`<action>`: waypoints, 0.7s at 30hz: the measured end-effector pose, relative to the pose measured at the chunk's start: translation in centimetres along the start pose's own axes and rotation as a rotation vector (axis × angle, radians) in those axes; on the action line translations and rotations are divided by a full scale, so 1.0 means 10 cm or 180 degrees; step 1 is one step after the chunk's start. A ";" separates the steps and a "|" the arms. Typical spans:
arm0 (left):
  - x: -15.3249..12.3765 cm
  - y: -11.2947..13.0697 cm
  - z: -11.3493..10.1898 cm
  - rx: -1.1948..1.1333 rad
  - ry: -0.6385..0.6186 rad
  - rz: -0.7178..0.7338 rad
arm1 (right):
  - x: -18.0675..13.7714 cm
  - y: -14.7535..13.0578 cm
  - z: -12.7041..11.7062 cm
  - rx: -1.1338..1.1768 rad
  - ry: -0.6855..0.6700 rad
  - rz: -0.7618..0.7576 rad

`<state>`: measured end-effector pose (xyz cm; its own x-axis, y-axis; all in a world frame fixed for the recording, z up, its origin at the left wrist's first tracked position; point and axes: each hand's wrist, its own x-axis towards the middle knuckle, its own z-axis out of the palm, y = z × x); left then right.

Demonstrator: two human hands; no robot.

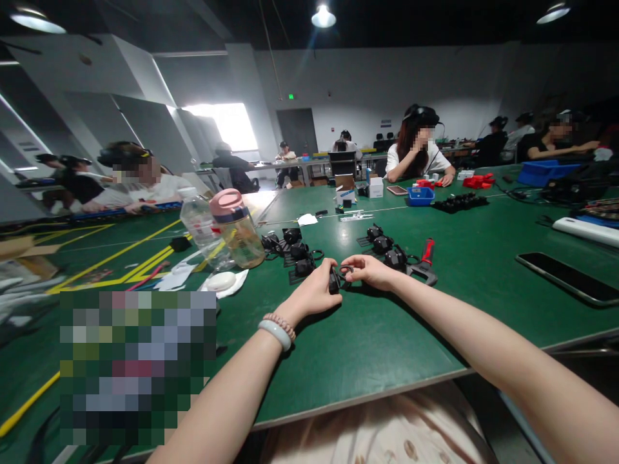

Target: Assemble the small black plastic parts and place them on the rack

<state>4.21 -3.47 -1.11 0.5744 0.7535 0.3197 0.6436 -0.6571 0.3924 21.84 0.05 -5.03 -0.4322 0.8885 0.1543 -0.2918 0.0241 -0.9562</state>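
My left hand (pixel 316 287) is closed around a small black part (pixel 334 281) just above the green table. Thumb and fingers of my right hand (pixel 370 270) pinch a thin black ring (pixel 347 269) beside that part; whether ring and part are joined I cannot tell. Beyond my left hand lies a group of similar black rounded parts (pixel 300 250) with flat slatted pieces. Another row of black parts (pixel 383 243) sits past my right hand. A clamp with a red and black handle (pixel 427 258) lies just right of them.
A pink-lidded jug (pixel 236 232) and a clear plastic bottle (pixel 200 222) stand at left, near a white round item (pixel 220 281). At right lies a phone (pixel 568 277). Across the table (pixel 387 335), a person (pixel 416 145) sits behind a blue bin (pixel 420 196) and red parts.
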 end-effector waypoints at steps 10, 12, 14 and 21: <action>0.02 0.04 -0.04 0.0011 0.0363 0.0202 | 0.01 0.01 0.00 -0.0146 -0.0178 0.0035; 0.02 0.04 -0.04 0.0013 0.0383 0.0188 | 0.00 0.00 0.00 -0.0140 -0.0252 0.0048; 0.02 0.05 -0.05 -0.0005 0.0408 0.0188 | -0.01 -0.02 0.00 -0.0064 -0.0336 0.0068; 0.03 0.06 -0.05 -0.0109 0.0430 0.0178 | -0.03 -0.05 0.01 0.0218 -0.0483 0.0134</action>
<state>4.52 -3.61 -0.38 0.5341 0.7131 0.4541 0.5936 -0.6988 0.3990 22.02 -0.30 -4.58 -0.5677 0.8085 0.1552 -0.3259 -0.0476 -0.9442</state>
